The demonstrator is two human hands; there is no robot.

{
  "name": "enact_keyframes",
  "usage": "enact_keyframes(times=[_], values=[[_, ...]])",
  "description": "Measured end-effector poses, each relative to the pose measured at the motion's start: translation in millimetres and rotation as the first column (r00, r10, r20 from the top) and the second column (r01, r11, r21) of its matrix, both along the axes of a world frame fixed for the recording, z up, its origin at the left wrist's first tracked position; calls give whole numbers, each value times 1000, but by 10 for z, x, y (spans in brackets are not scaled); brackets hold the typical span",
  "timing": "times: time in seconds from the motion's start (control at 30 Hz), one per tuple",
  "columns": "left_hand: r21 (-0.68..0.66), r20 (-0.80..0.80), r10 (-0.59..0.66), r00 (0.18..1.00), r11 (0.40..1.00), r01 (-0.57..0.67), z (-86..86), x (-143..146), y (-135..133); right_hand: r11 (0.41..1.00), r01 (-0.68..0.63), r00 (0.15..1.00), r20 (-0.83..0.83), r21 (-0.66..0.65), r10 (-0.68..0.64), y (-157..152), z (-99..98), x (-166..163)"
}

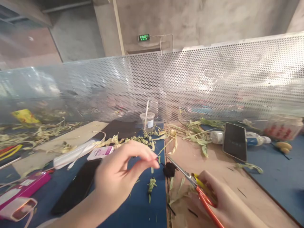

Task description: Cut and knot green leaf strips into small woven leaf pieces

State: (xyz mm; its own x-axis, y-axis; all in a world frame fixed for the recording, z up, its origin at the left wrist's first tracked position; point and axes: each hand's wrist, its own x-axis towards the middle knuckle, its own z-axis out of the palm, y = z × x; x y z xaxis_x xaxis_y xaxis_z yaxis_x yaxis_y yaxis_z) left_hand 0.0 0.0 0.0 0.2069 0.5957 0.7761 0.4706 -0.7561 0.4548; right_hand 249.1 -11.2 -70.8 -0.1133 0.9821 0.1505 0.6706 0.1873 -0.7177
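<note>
My left hand (pixel 123 167) is raised over the blue table surface, with thumb and forefinger pinched together. A thin pale stalk runs from near its fingertips toward a dried, curled leaf (pixel 174 139); whether the fingers hold it I cannot tell. My right hand (pixel 220 196) grips pruning shears (pixel 201 193) with red and yellow handles and slim metal blades. Their tip points up and left, close to my left fingertips. A dark, fuzzy clump (pixel 169 169) lies just below the blades. On the blue surface between my hands rests a small green plant bud (pixel 151 185).
Dried leaves (pixel 190 133) and a clear cup (pixel 147 121) with a straw stand before a perforated metal screen (pixel 142 82). To the right, a phone (pixel 235 141) leans against a bottle (pixel 255 139). At left lie a black phone (pixel 77 186) and pink box (pixel 26 186).
</note>
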Motion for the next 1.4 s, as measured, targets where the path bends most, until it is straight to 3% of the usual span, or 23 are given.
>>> enact_keyframes(times=[0.07,0.17,0.33,0.43,0.53,0.63,0.77,0.93,1.1,1.3,1.4], values=[[-182,-145,-7,989,983,-20,39,143,189,1000,1,1000,-19,4,-1,0,-6,-11],[-411,-398,-50,916,902,-129,-48,235,343,1000,11,998,-55,-10,-11,-2,-3,-33],[-488,-567,-47,823,824,-288,-201,155,375,1000,6,1000,-17,-20,-6,1,-3,-37],[-620,-441,-67,895,743,-250,-218,76,409,1000,14,1000,11,19,-14,6,-23,-27],[-819,-146,-154,977,573,-32,-203,3,452,998,43,999,9,42,-43,8,-51,-31],[-891,72,-179,981,430,144,-154,-29,459,997,50,999,5,52,-50,9,-77,-38],[-906,225,-116,968,342,251,-95,-2,434,999,41,999,-28,26,-40,11,-101,-31],[-893,207,-41,977,401,206,-129,18,446,1000,4,1000,-21,-13,-4,17,-82,-4],[-853,-81,-94,992,521,-20,-215,-4,467,998,-25,999,28,-50,27,11,-31,12],[-625,-448,-86,890,742,-242,-234,92,330,1000,-10,996,83,-24,12,21,-53,9],[-581,-544,-123,830,769,-267,-278,156,247,1000,0,999,51,15,-1,33,-106,9]])
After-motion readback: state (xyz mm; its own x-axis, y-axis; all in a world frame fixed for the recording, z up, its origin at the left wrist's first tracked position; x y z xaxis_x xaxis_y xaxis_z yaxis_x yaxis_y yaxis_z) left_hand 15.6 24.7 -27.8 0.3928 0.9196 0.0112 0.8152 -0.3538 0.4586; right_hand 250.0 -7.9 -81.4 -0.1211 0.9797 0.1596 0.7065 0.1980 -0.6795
